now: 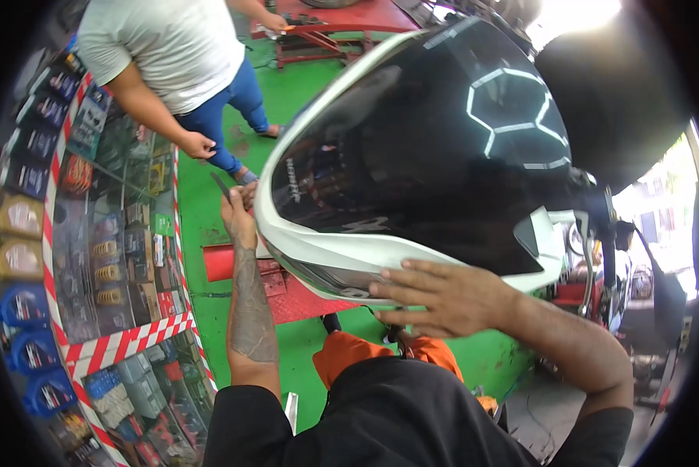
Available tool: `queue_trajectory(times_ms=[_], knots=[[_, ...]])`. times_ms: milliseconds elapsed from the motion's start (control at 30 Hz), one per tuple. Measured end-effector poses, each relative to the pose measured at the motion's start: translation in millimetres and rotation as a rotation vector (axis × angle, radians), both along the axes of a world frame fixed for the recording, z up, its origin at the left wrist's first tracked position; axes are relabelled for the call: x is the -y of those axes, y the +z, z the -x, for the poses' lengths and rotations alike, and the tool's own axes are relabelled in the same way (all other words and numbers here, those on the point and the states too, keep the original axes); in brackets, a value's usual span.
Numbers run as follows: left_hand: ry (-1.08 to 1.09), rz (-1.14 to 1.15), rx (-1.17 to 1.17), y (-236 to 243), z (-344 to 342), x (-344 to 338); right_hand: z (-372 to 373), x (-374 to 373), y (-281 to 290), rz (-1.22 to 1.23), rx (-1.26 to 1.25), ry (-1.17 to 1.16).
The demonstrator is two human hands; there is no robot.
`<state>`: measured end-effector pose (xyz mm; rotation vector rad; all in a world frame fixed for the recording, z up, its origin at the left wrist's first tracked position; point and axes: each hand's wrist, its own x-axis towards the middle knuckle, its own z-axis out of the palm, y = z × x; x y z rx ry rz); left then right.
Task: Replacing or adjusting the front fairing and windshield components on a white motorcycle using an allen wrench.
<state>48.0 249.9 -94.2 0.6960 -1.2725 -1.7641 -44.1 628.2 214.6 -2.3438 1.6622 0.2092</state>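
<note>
A motorcycle's glossy black panel (412, 148) with a white border fills the middle of the head view, mirroring hexagonal lights. My right hand (447, 300) lies along the white side panel (365, 253), fingers stretched out and palm down; nothing shows in its grasp. At the left tip of the bodywork, my left hand (242, 218) is closed around a thin dark tool (219, 184), which points up and left. The exact kind of tool cannot be made out. Part of that hand's fingers is hidden beside the white edge.
Another person (166, 58) stands at upper left, a small thing in one hand. A glass display case (104, 210) edged in red-white tape runs along the left, with bottles (22, 261) beside it. Under the bodywork is a red platform (310, 305); a red lift stand (326, 50) is behind.
</note>
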Motion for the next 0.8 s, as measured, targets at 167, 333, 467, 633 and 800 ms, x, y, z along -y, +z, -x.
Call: queue_trajectory(times_ms=[167,333,467,633,800], knots=[[-0.099,-0.086,0.019,-9.9,-30.3,-1.0,-17.7,0.1,44.3,-0.033,-0.037,0.143],[-0.038,-0.06,-0.05,2.0,-27.3,-10.9,-2.5,53.3,-3.1,-0.121,-0.13,0.034],[0.082,-0.074,0.052,7.8,-26.7,-18.9,-6.9,56.0,-10.4,-0.14,-0.173,0.043],[0.035,0.151,0.53,20.7,-31.3,-4.0,-20.3,44.1,-3.9,-0.117,-0.256,0.077],[-0.209,-0.36,0.43,45.7,-6.8,9.7,-19.8,41.7,-9.2,-0.095,-0.34,-0.003]])
